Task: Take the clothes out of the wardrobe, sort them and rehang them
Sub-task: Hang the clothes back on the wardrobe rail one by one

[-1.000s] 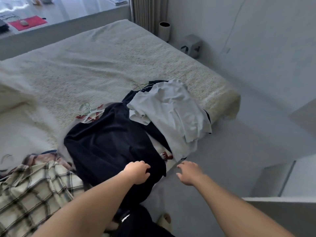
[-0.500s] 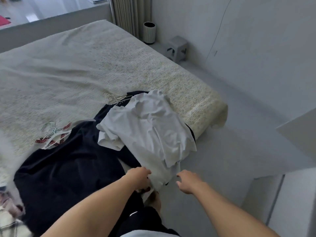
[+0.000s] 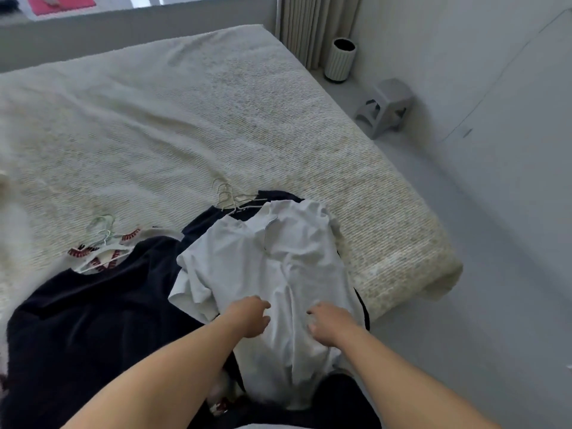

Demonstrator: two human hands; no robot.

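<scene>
A white T-shirt [image 3: 278, 258] lies crumpled on top of dark navy clothes [image 3: 93, 320] at the near edge of the bed [image 3: 216, 119]. Wire hangers [image 3: 226, 195] stick out above the shirt's collar. Left of them, more hangers carry a white garment with red trim [image 3: 102, 252]. My left hand [image 3: 247, 315] and my right hand [image 3: 328, 326] are both over the lower part of the white T-shirt, a short gap between them. Their fingers are loosely curled and touch the cloth. No fabric shows bunched in either hand.
A ribbed white bin [image 3: 340, 57] and a small grey step stool [image 3: 385, 105] stand on the floor past the bed's far right corner, beside a curtain [image 3: 312, 23]. Pale floor [image 3: 464, 274] runs along the bed's right side to a white wall.
Both hands have moved forward from the edge of the dark clothes onto the white T-shirt. The view has swung right, and the plaid garment at lower left has left the frame.
</scene>
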